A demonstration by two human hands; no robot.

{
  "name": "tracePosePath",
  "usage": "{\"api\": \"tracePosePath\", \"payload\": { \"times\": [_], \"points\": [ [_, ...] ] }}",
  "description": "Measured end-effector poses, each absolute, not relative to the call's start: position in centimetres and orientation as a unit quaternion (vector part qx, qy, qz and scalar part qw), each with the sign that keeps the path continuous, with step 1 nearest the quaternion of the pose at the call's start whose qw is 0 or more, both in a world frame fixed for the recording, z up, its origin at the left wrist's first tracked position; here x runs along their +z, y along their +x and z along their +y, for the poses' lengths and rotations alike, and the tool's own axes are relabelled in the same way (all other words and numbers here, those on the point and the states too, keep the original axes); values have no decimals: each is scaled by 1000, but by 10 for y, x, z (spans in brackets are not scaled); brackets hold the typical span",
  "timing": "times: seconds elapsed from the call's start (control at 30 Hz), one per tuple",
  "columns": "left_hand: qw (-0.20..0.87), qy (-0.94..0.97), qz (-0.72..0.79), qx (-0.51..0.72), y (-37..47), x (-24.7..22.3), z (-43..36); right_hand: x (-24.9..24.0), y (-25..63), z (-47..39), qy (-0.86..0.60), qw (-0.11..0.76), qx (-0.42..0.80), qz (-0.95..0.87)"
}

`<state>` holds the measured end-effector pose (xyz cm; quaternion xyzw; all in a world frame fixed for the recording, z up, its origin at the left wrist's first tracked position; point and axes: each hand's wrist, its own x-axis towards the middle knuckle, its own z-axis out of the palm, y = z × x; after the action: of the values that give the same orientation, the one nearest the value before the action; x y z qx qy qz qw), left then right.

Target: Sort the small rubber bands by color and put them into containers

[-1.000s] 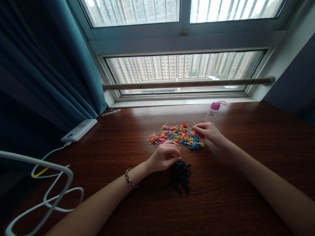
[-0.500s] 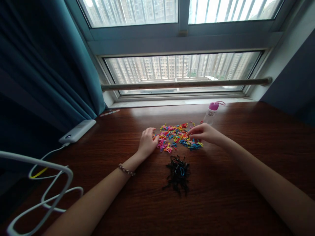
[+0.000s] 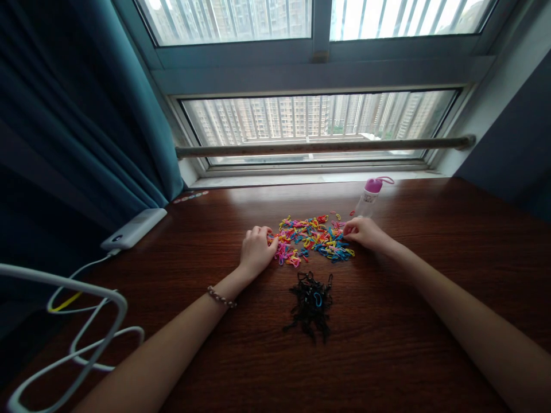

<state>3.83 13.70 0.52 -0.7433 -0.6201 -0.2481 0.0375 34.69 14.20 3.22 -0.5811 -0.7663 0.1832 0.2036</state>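
Observation:
A spread of small colourful bands [image 3: 307,236] lies on the brown table [image 3: 387,344]. My left hand [image 3: 257,250] rests at the left edge of the spread, its fingers curled round some bands there. At the right edge is my right hand [image 3: 365,232], thumb and fingers pinched together beside the blue and yellow bands; whatever is between the fingertips is too small to make out. Nearer to me sits a pile of black bands [image 3: 307,310] with one blue band [image 3: 318,299] on top.
Behind my right hand stands a clear bottle with a pink cap [image 3: 373,185]. A white device [image 3: 135,229] with a white cable [image 3: 124,310] lies at the left by the blue curtain [image 3: 142,126]. A rail [image 3: 318,148] crosses the window at the back.
My right hand has moved a little to the right, from over the coloured bands to their edge, and its fingers have drawn together. My left hand has barely moved.

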Motion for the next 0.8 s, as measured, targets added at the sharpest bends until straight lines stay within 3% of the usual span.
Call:
{"api": "tracePosePath", "payload": {
  "times": [0.3, 0.53, 0.8],
  "points": [
    [46, -756, -624, -193, 42, 12, 129, 41, 343, 141, -571, 387, 356, -630],
    [15, -774, -584, -245, 41, 13, 132, 34, 352, 144, -602, 274, 137, -737],
    [-128, -744, -513, -409, 38, 6, 143, 31, 358, 149, -592, 207, 275, -728]
  ]
}}
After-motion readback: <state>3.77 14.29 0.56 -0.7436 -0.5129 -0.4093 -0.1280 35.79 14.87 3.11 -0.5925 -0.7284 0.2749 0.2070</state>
